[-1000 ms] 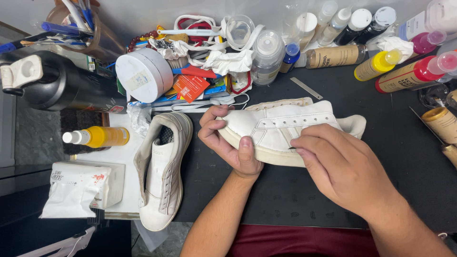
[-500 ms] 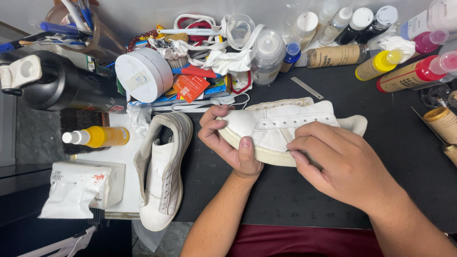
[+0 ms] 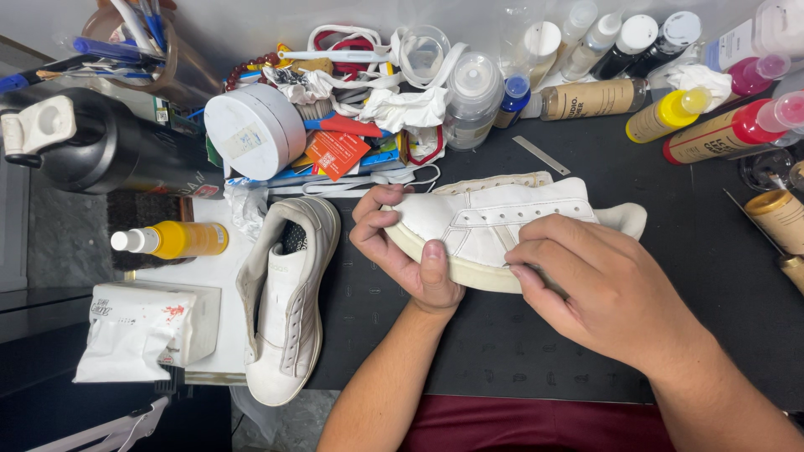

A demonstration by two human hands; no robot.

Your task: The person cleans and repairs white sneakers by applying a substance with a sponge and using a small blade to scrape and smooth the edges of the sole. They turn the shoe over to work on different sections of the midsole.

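Observation:
A white lace-less sneaker (image 3: 502,219) lies on its side on the black mat (image 3: 469,351), toe pointing left. My left hand (image 3: 402,251) grips its toe end, thumb on the cream sole edge and fingers curled over the top. My right hand (image 3: 599,289) presses on the sole edge and side near the shoe's middle, fingers bunched; whether it holds anything small is hidden. The matching white sneaker (image 3: 285,297) rests upright to the left, heel toward the back.
A yellow spray bottle (image 3: 172,240) and a white wipes pack (image 3: 142,331) lie at left. A black flask (image 3: 100,142), round white tin (image 3: 251,130), rags and laces crowd the back. Several bottles (image 3: 703,125) line the back right.
My right hand has shifted slightly left along the sole edge. The shoe and my left hand have stayed almost still.

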